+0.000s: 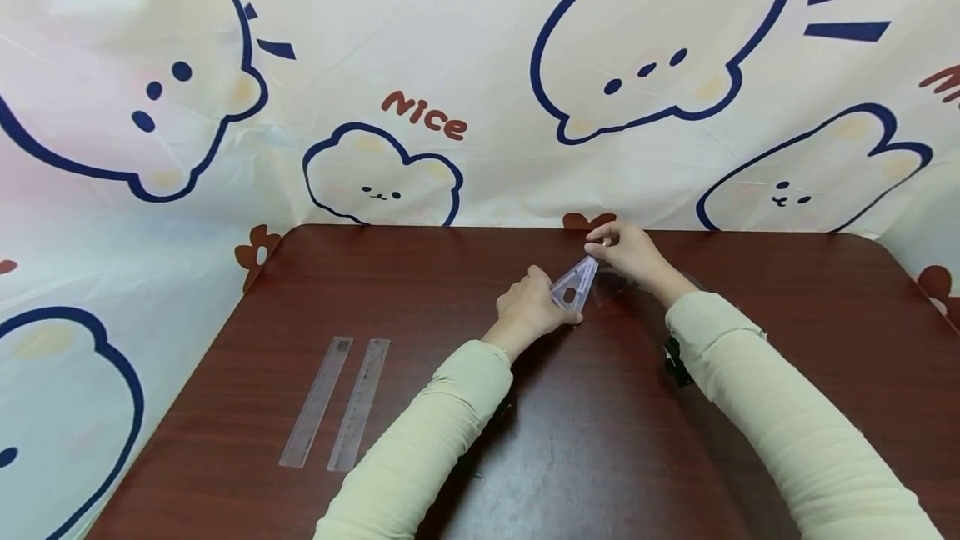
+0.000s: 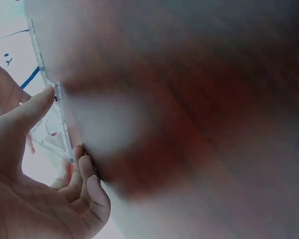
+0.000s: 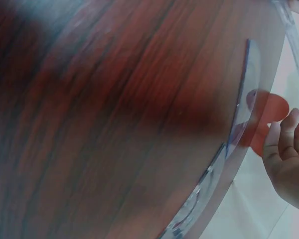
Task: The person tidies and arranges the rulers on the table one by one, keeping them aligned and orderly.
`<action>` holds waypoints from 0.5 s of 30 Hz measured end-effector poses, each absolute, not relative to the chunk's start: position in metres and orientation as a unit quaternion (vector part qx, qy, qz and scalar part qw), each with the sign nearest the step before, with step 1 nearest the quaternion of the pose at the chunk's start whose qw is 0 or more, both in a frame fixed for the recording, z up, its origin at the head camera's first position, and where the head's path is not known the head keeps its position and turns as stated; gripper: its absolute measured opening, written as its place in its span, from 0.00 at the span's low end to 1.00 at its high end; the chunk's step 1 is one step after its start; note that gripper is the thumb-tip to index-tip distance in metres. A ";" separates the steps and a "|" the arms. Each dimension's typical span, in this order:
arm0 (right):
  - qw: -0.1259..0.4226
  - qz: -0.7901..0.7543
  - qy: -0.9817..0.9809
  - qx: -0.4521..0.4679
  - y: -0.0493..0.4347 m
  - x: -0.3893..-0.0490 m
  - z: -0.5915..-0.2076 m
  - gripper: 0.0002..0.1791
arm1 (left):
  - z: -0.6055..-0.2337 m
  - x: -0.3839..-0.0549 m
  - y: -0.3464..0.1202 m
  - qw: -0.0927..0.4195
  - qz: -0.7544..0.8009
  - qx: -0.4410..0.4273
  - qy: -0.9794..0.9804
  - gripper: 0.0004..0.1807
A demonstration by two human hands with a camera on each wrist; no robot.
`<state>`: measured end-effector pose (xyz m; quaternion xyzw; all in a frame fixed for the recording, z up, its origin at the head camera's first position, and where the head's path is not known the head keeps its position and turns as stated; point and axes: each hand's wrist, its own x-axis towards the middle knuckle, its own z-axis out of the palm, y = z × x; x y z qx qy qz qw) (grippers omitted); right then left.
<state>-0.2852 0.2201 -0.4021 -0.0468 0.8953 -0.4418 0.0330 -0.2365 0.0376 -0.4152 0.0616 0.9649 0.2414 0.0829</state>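
A clear plastic set square is held up off the table between the two hands. My left hand grips its lower, wider end; in the left wrist view the thumb and fingers lie at two corners of the set square. At the narrow upper tip, my right hand pinches with thumb and forefinger. In the right wrist view, the right hand's fingers are curled by the end of the set square.
Two clear rulers, a left ruler and a right ruler, lie side by side at left. Under the right hand lie clear plastic pieces: a straight-edged piece and a curved-looking one. A patterned cloth hangs behind the brown table.
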 end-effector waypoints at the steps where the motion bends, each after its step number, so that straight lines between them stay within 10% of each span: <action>1: 0.036 -0.444 0.894 -0.048 0.221 -0.285 -0.403 0.16 | -0.415 -0.236 0.037 0.084 0.244 0.062 0.964 0.37; 15: 0.025 -0.425 0.902 -0.066 0.229 -0.274 -0.406 0.20 | -0.413 -0.238 0.028 0.076 0.289 0.064 0.952 0.34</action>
